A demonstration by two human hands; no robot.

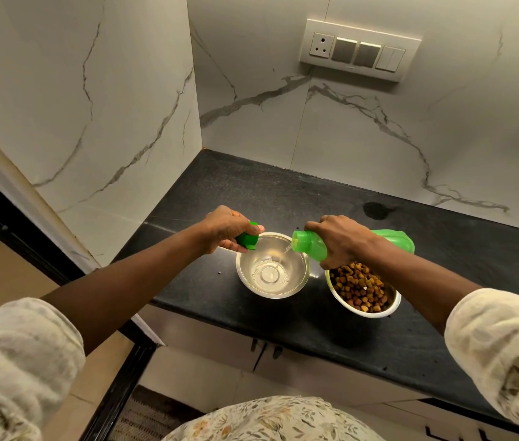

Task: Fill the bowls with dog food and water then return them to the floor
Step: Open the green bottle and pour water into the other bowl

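Two steel bowls stand side by side on the black counter [252, 192]. The left bowl [296, 286] holds a shallow pool of water. The right bowl [391, 305] is heaped with brown dog food [360, 289]. My right hand [339, 240] grips a green bottle [309, 245] tipped on its side, its open mouth over the left bowl's rim, and a thin stream of water runs from it into that bowl. My left hand [223, 227] holds the green bottle cap [248, 239] just at the left bowl's far left rim.
White marble-pattern walls close the counter at the back and left. A switch and socket plate [360, 50] is on the back wall. A dark wet patch [376, 210] marks the counter behind the bottle. Cabinet doors sit below the counter edge, and a black frame stands at left.
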